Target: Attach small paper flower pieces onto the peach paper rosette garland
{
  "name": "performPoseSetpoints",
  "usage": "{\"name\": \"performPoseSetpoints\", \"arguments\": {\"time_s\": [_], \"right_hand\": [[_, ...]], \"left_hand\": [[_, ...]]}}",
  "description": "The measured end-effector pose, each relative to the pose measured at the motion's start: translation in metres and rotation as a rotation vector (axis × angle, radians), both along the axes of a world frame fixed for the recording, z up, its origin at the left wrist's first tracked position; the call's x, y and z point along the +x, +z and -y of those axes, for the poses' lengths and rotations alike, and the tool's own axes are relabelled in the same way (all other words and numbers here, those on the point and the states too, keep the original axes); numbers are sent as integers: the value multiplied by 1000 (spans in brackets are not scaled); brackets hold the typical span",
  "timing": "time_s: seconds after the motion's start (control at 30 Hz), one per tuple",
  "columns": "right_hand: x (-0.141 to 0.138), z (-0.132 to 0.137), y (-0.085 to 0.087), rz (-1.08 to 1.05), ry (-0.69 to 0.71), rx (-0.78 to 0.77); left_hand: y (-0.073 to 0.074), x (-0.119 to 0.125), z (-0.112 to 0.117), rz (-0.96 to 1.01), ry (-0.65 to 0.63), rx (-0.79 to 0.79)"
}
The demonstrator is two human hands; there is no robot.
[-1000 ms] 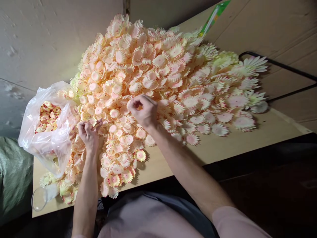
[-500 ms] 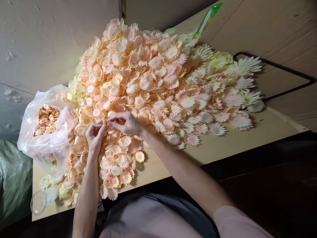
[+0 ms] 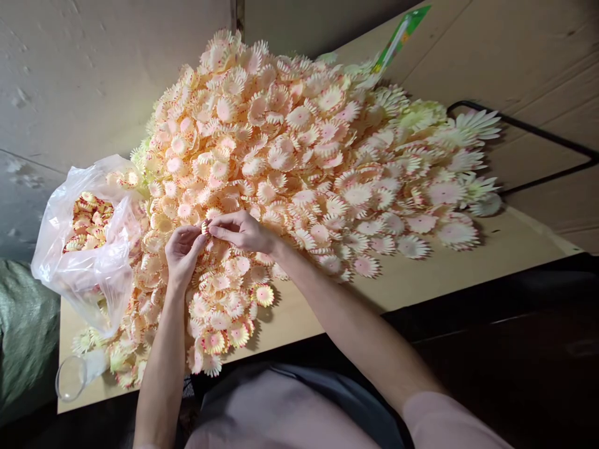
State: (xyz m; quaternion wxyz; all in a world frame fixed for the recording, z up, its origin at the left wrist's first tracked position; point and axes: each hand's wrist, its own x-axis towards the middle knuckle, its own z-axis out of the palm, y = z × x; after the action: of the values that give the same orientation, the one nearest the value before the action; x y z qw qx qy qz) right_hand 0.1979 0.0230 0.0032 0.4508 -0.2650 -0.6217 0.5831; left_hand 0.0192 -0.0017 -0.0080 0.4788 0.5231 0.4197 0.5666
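Note:
A small artificial flower piece (image 3: 204,227), cream with reddish edges, is pinched between the fingertips of both hands. My left hand (image 3: 182,252) has its thumb and fingers closed on the near side of it. From the right, my right hand (image 3: 243,232) grips it between thumb and forefinger. Both hands hover just over a large heap of artificial flower heads (image 3: 281,159), pale peach and cream with toothed pink-tipped petals. The fingers partly cover the held piece, so its full shape is hidden.
A clear plastic bag (image 3: 112,274) with small red-edged flower pieces (image 3: 88,224) stands left of the heap. A clear cup (image 3: 71,378) lies at the table's (image 3: 299,312) near left corner. Behind are a green packet (image 3: 403,38) and a bent black rod (image 3: 552,128). Green sacking (image 3: 23,337) is at left.
Both hands have shifted slightly right, fingertips still together on the small flower piece, which now shows more upright. The whole view has moved a little.

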Motion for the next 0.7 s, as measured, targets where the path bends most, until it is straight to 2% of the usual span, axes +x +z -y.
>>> {"name": "performPoseSetpoints", "arguments": {"time_s": [0.37,0.7], "right_hand": [[1,0,0,9,12,66],[2,2,1,29,5,53]], "left_hand": [[-1,-3,0,6,-10,-34],[3,-2,0,-13,-23,-39]]}}
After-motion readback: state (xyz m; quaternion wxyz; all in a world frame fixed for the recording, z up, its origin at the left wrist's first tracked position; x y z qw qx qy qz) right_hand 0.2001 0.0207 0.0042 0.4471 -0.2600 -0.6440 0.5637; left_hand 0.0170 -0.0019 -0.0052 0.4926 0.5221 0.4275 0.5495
